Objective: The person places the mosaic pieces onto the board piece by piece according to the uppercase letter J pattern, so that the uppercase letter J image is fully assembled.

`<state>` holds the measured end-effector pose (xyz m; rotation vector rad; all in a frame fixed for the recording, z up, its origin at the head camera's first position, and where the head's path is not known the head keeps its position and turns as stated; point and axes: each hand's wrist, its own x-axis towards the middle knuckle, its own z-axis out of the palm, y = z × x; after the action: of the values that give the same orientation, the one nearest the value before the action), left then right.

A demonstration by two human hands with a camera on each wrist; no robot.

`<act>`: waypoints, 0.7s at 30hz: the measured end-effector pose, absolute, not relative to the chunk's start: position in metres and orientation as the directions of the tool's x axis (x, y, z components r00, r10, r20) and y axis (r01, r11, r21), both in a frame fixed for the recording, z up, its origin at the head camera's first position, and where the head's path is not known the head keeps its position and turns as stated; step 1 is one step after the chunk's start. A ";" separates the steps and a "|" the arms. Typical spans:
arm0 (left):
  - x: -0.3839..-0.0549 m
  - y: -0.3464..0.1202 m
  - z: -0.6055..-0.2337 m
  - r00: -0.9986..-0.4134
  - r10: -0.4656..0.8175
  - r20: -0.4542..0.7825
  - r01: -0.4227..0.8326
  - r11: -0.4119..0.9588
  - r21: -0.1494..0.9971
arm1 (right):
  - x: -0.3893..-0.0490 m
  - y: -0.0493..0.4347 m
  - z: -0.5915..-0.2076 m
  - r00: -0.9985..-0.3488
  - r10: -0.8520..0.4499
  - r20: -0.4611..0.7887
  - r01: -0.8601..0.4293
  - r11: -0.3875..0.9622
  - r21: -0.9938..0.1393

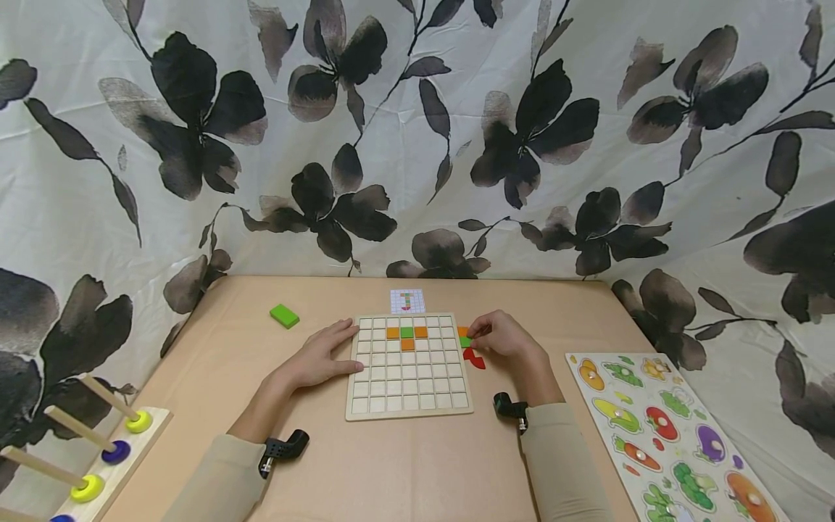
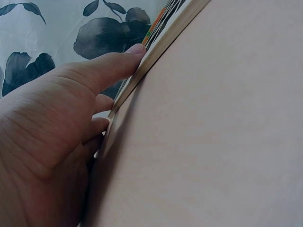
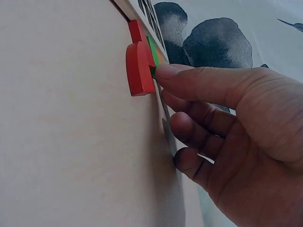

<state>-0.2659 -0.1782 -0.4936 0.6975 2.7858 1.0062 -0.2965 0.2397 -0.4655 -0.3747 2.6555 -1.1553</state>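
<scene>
A light wooden grid board [image 1: 409, 384] lies in the middle of the table, with orange squares [image 1: 407, 345] and a green square [image 1: 407, 332] in its upper cells. At its left edge rests my left hand [image 1: 320, 355], fingers extended and thumb [image 2: 135, 52] on the rim. Beyond the board's right edge, my right hand [image 1: 509, 337] pinches a small green block [image 1: 464, 341] between thumb and forefinger; the forefinger is mostly hidden in the right wrist view. Red pieces [image 3: 139, 71], one curved, lie just below it, and an orange piece [image 1: 462, 331] lies above.
A pattern card [image 1: 407, 301] lies behind the board. Back left is a bright green block [image 1: 284, 316]. A peg stand [image 1: 137, 449] with coloured rings occupies the front left, and a vegetable picture board [image 1: 672, 435] the right. A floral cloth [image 1: 417, 181] hangs behind the table.
</scene>
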 end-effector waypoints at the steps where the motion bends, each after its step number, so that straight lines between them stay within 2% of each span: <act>1: -0.266 -0.178 -0.494 -0.890 0.452 0.062 0.387 0.677 0.626 | -0.297 0.240 -0.466 -0.943 -0.317 -0.099 -0.143 0.658 -0.739; 21: -0.266 -0.178 -0.494 -0.890 0.453 0.061 0.390 0.683 0.618 | -0.297 0.241 -0.467 -0.943 -0.321 -0.086 -0.152 0.647 -0.747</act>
<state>-0.2661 -0.1780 -0.4943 0.7006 2.7921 0.9919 -0.2974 0.2410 -0.4670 -0.3867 2.6553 -1.1761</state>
